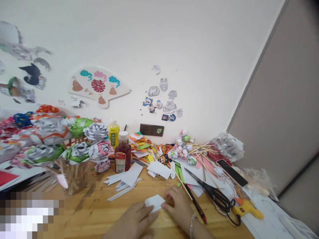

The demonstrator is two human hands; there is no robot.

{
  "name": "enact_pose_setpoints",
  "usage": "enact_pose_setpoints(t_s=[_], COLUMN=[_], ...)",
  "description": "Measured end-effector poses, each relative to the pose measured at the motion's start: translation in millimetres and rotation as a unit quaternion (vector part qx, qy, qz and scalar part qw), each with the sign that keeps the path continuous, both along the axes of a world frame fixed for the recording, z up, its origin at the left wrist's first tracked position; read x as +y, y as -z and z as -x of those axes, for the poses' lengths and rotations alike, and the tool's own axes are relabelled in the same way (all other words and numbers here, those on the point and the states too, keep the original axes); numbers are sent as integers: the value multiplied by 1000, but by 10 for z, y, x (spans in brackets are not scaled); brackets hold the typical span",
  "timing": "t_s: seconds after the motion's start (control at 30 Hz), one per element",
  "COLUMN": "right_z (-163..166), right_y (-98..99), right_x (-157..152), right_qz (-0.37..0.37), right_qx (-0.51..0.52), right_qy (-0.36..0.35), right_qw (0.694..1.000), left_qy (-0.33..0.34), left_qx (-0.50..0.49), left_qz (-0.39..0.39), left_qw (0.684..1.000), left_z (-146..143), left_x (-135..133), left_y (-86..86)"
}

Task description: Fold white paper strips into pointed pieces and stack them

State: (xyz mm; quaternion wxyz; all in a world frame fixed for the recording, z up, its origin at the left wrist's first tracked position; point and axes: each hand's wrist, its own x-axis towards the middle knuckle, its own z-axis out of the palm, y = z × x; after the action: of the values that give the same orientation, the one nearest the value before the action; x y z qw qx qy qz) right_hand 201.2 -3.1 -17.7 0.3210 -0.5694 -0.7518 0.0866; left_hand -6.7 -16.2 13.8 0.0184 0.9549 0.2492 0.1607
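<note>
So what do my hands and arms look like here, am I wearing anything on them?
Both are bare, with no gloves. The left hand shows no ring or band. The right hand has a thin silvery bangle at the wrist. No sleeve reaches either wrist or the part of the forearms in view.

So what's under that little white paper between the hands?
The white paper lies on the wooden table; the left hand and right hand touch its edges. Anything beneath it is covered.
</note>
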Motion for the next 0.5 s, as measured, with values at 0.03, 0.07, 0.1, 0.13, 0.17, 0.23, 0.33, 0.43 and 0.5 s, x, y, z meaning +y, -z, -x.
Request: enact_pose_setpoints(t_s=[0.03,0.07,0.1,0.13,0.17,0.23,0.33,0.43,0.5], right_z=[1,5,11,20,30,49,69,82,90], right_y=[-7,-17,-30,-45,-60,-84,-98,-103,-111], right_x=[-2,-8,-18,-30,-43,-69,-94,-109,-118], right_qz=[-3,-7,-11,-15,-18,-21,-26,-39,-48], right_qx=[-7,-13,-18,-23,-27,-35,-58,-83,-92], right_qy=[-3,-8,-16,-26,-36,-54,-67,-86,-102], right_qw=[1000,1000,1000,999,999,998,996,992,989], left_qy=[13,14,12,7,0,-33,-88,-121,-119], left_qx=[5,10,15,15,15,9,-20,-45,-58], left_qz=[-1,-3,-10,-28,-43,-71,-84,-32,9], left_qw=[1000,1000,1000,999,999,997,992,991,991], left_z=[-28,-56,-79,-92,-95,-69,7,41,28], left_x=[-42,-76,-99,-105,-95,-30,106,165,142], left_y=[-37,-63,-76,-73,-57,5,103,140,138])
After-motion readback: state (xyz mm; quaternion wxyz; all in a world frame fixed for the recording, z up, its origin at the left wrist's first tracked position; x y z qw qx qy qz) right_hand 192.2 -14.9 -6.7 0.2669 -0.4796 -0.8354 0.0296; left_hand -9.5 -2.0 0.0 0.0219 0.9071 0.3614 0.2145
